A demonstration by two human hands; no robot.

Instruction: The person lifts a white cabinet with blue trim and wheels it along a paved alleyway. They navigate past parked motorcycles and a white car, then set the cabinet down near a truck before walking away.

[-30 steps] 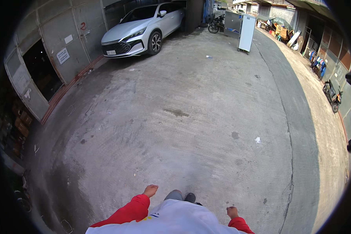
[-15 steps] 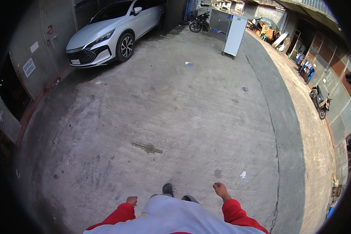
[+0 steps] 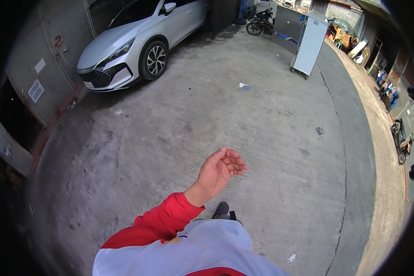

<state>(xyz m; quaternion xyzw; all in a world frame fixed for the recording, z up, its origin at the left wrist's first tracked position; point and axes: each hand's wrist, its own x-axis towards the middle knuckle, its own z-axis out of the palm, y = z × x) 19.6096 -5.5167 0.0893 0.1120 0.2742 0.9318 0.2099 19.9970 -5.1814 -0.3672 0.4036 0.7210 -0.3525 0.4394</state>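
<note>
My left hand [image 3: 221, 171] is raised in front of my body, over the concrete. Its palm is turned partly upward, with the thumb out and the fingers loosely bent; nothing lies in it. The red sleeve [image 3: 168, 215] of that arm crosses from the lower left. My right hand is out of the picture. Below the raised hand, one dark shoe [image 3: 221, 209] shows past the front of my white shirt [image 3: 202, 250].
A silver car [image 3: 138, 43] stands at the upper left beside a grey metal wall [image 3: 30, 55]. Farther ahead are a tall white cabinet on wheels [image 3: 309, 46] and a parked motorcycle [image 3: 261, 23]. Scraps of litter [image 3: 244, 86] dot the concrete ground [image 3: 124, 152]. A crack runs along the right.
My left hand has swung up and to the right from beside my body, its fingers loosening. My right hand has dropped out of view. The cabinet and car appear slightly nearer.
</note>
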